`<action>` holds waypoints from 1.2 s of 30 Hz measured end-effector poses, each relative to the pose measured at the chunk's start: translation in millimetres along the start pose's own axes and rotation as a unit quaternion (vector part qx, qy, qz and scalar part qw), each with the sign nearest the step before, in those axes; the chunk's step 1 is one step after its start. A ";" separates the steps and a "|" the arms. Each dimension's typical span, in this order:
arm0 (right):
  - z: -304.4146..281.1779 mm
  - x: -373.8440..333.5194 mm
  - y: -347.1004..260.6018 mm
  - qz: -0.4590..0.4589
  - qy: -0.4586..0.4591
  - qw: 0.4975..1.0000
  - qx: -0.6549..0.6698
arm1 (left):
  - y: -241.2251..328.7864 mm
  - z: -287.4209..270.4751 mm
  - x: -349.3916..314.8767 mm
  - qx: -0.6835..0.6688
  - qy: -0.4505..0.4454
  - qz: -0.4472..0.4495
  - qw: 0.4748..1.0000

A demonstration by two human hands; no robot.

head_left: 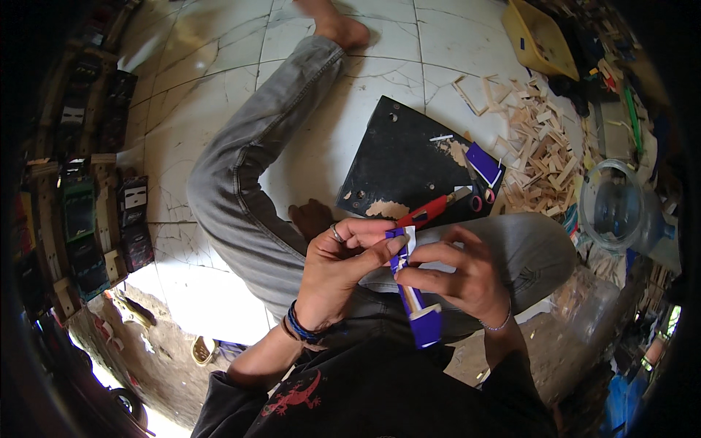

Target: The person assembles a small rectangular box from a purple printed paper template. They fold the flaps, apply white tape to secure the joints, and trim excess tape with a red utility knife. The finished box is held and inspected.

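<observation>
Holding a purple-and-wood strip [412, 298] in the pinched grip of left hand [337, 259] and right hand [467, 274], above grey trousers [244, 171], near the red cutter [428, 211] on the black board [394, 160].

The left forearm [264, 359] and right forearm [505, 349] reach from the near side. The left hand [343, 261] pinches, thumb against bent fingers; close on its right, the right hand [467, 276] curls leftward. The left leg [234, 168] bends, stretching far; the right leg [529, 252] folds nearer.
</observation>
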State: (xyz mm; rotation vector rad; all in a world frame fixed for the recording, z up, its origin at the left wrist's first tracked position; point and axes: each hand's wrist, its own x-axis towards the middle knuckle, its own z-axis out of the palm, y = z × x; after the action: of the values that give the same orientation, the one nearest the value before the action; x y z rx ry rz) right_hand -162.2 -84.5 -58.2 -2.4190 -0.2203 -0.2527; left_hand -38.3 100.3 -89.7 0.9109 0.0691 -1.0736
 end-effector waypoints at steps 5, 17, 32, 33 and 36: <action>4.0 -3.6 -8.3 -0.020 -0.011 0.995 -0.100 | -3.5 -2.8 1.9 0.009 0.000 0.034 0.999; 35.8 -2.4 -3.6 0.390 0.162 0.711 0.562 | 6.1 2.8 -5.4 0.080 0.014 0.061 0.995; 47.4 -12.0 3.5 0.325 0.141 0.664 0.658 | 0.5 4.1 -8.0 0.136 -0.029 0.077 0.987; 46.1 -12.6 4.3 0.331 0.137 0.682 0.638 | -0.1 4.8 -8.6 0.132 -0.024 0.071 0.988; 43.4 -12.7 5.6 0.331 0.131 0.726 0.588 | -2.4 7.3 -10.7 0.116 -0.001 0.053 0.992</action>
State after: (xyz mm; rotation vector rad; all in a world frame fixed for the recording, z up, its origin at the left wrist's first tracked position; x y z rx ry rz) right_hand -167.9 -61.4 -97.1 -1.0361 0.4951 -0.0612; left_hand -48.3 102.7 -81.5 1.1111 -0.1075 -0.9968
